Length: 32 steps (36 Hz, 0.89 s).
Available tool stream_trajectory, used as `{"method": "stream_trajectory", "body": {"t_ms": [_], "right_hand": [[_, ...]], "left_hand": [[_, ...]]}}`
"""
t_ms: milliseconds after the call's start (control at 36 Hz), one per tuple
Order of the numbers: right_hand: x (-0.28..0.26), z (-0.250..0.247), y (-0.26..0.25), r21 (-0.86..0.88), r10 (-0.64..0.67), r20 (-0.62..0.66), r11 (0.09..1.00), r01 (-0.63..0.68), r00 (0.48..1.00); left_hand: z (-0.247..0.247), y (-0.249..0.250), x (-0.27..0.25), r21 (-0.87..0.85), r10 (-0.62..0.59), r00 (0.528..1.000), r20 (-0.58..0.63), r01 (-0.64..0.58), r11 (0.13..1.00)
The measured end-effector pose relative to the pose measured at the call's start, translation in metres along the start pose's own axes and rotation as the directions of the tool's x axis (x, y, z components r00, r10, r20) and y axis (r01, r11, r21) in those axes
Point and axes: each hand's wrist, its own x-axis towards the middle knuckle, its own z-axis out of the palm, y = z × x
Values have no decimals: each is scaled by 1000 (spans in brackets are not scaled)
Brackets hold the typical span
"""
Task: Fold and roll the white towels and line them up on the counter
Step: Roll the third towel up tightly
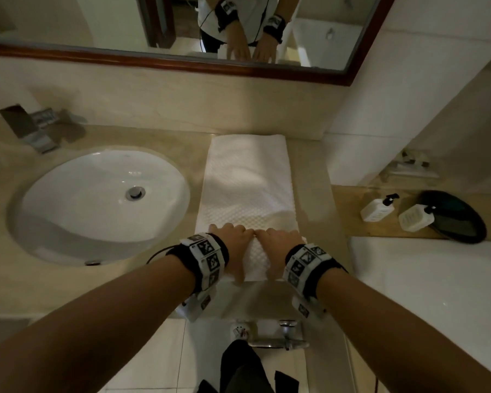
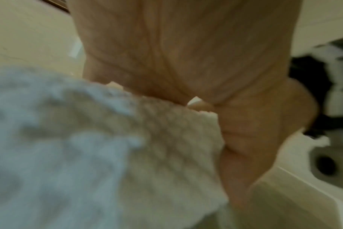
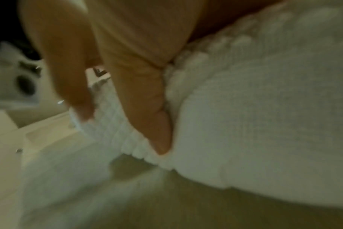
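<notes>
White towel (image 1: 247, 177) folded into a long narrow strip, laid flat on the counter (image 1: 165, 137) just right of the sink (image 1: 97, 199), long axis running near to far. Placed that way probably so the roll can travel straight away from the body with room ahead. Near end already curled into a short roll (image 1: 255, 259) at the counter's near edge; most of the strip still flat beyond it, so rolling judged barely started.

Left hand (image 1: 234, 242) and right hand (image 1: 278, 241) side by side on top of the roll, knuckles nearly touching at the middle. Fingers of both curled over the far side of the roll, gripping it. Left wrist view: palm (image 2: 186, 54) pressed against the waffle fabric (image 2: 108, 147), fingertips hidden behind cloth. Right wrist view: thumb (image 3: 153, 108) dug into the roll's underside, one finger (image 3: 68, 77) reaching down over the front. Grip looks firm, likely to keep the roll tight and even across its width. Hands centred rather than at the edges, so ends may loosen or telescope; worth watching.

No finished rolls visible on the counter. Two pump bottles (image 1: 380, 209) and a dark round tray (image 1: 454, 219) on a ledge well right, clear of the towel. Faucet (image 1: 31, 129) far left behind the sink. Mirror (image 1: 182, 38) on the far wall.
</notes>
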Motion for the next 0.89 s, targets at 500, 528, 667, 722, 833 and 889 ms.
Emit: {"method": "stream_trajectory", "body": {"t_ms": [500,528,667,722,833,889], "right_hand": [[38,-9,7,-88,1,-34,996,-4,999],[42,-11,9,-75,-8,-27,997,6,1000],[66,-34,20,11,-48,68,999,48,997],[74,-45,28,86,-61,113,995,51,992],[81,-59,42,257,-69,178,966,22,982],[77,-63,44,217,-57,132,976,27,990]], "left_hand": [[-43,-21,62,-134,-36,987,158,58,989],[-40,-19,61,-131,-87,989,121,103,986],[-34,-7,52,-169,-147,989,12,147,975],[-33,-7,50,-124,-124,992,11,125,984],[-39,-11,55,-101,-115,993,-6,114,988],[-45,-15,61,-121,-102,995,9,103,987]]}}
